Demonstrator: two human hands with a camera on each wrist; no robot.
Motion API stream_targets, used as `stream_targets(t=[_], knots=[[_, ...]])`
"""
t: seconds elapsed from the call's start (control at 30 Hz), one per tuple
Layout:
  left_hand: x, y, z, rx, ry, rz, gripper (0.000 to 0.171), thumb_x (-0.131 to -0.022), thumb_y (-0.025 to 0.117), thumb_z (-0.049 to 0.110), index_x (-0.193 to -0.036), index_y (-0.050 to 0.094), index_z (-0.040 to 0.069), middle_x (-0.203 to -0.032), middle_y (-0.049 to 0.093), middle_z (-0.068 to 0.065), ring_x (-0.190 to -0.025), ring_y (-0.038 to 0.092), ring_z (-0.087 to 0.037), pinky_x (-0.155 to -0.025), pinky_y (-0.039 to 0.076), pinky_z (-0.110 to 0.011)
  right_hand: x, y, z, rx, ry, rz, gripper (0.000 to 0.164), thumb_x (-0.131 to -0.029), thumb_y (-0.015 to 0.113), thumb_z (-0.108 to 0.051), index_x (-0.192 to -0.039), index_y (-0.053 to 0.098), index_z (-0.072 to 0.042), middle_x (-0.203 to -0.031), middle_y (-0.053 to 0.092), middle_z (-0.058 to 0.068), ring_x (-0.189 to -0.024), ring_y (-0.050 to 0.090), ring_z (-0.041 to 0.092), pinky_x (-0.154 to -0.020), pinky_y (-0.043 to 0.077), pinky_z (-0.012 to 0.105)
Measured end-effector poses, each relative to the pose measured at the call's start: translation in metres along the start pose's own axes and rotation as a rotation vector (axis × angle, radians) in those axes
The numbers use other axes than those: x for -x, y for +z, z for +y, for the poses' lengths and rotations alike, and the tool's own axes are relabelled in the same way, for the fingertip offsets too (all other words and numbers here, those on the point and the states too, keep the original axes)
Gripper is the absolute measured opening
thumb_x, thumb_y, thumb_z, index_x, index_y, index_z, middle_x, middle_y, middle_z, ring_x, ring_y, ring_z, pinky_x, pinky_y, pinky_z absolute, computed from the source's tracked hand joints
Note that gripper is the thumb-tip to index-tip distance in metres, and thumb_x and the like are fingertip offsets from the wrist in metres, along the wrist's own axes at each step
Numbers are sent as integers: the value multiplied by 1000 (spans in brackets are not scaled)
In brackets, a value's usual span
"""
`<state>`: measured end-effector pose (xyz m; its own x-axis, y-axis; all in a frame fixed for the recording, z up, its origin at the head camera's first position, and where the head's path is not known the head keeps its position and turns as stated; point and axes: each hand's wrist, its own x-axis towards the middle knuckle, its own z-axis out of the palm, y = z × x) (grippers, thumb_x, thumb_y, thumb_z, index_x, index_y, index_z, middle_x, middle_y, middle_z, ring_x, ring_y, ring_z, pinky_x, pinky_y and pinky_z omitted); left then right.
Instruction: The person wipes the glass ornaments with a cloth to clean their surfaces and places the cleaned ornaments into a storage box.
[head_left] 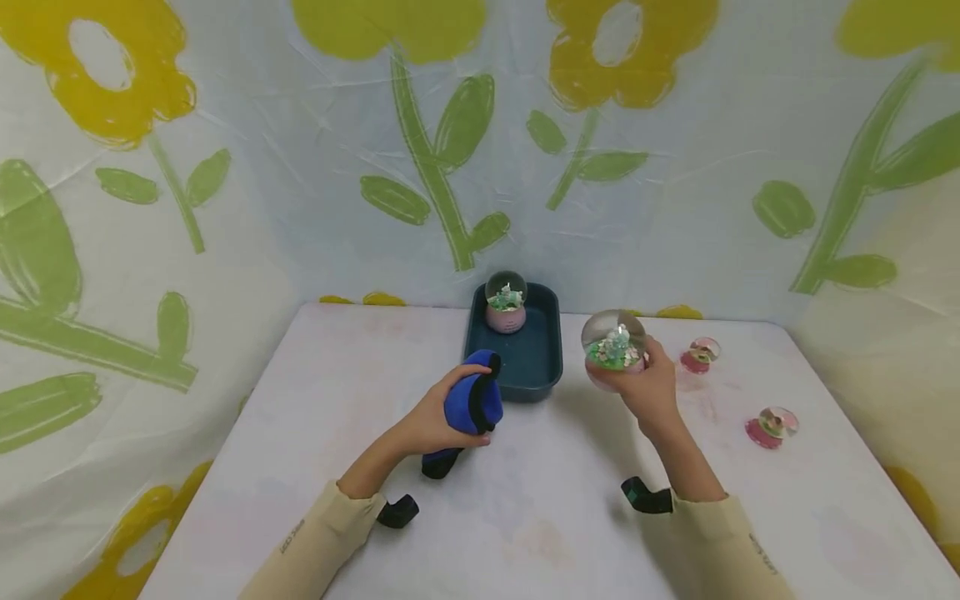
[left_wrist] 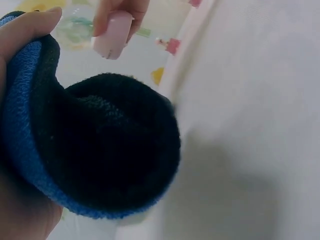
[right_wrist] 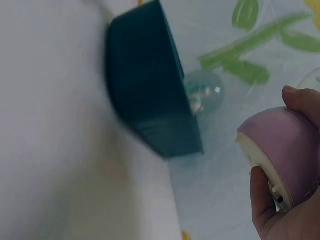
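Note:
My left hand (head_left: pixel 437 421) grips a blue cloth with black edging (head_left: pixel 474 404), bent into a curl in front of the dark teal tray (head_left: pixel 551 387). In the left wrist view the cloth (left_wrist: pixel 22 115) shows a blue terry outside and a black inner side. My right hand (head_left: pixel 651 387) holds a snow globe (head_left: pixel 615 342) by its base, raised to the right of the tray, the clear dome upward. The right wrist view shows its pinkish-purple base (right_wrist: pixel 285 145) with a pale underside. Another snow globe (head_left: pixel 506 304) stands upright in the tray's far left part.
Two smaller snow globes with red-pink bases lie tilted on the right of the table, one farther back (head_left: pixel 699 356) and one nearer (head_left: pixel 771 427). Flower-printed fabric (head_left: pixel 315 167) hangs behind and beside the white table (head_left: pixel 337 358).

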<state>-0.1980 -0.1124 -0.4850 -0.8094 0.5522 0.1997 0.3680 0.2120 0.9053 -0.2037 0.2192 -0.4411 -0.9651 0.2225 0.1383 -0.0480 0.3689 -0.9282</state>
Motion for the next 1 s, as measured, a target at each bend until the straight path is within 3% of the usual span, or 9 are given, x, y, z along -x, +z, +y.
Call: stream_targets(t=[0.27,0.5,0.63,0.8,1.0], knots=[[-8,-8,14,-7,59,98,89,-69,89,21,-141,38,38,-144,37,-4,-119,47,-33,-88,48,-49,23,34,-20,-27,-93,-138,75,-72,88,-15,-135,49,-7,-132,47,11,-118,44,27,-91,47,44],[-20,-10,27,20,140,115,90,-68,88,17,-141,39,34,-143,38,-2,-120,46,-31,-91,46,-49,36,60,-24,37,-229,-192,67,-67,90,-14,-125,57,-7,-122,53,10,-110,49,27,-91,45,49],[-21,-8,27,7,163,115,91,-67,89,15,-142,39,32,-144,38,-1,-123,42,-30,-93,43,-52,43,72,-25,126,-268,-189,63,-65,91,-16,-120,62,-7,-119,54,10,-108,51,28,-87,49,50],[-17,-4,24,-27,125,79,92,-69,88,19,-143,36,34,-146,35,-1,-126,40,-30,-94,43,-52,51,80,-27,230,-299,-174,62,-61,93,-15,-117,66,-7,-115,54,10,-103,53,29,-82,52,48],[-20,-2,26,-14,109,98,91,-68,89,20,-142,38,36,-145,35,0,-128,39,-29,-96,41,-53,57,89,-35,380,-449,-114,61,-58,93,-17,-113,67,-7,-112,54,13,-98,55,31,-78,51,47]])
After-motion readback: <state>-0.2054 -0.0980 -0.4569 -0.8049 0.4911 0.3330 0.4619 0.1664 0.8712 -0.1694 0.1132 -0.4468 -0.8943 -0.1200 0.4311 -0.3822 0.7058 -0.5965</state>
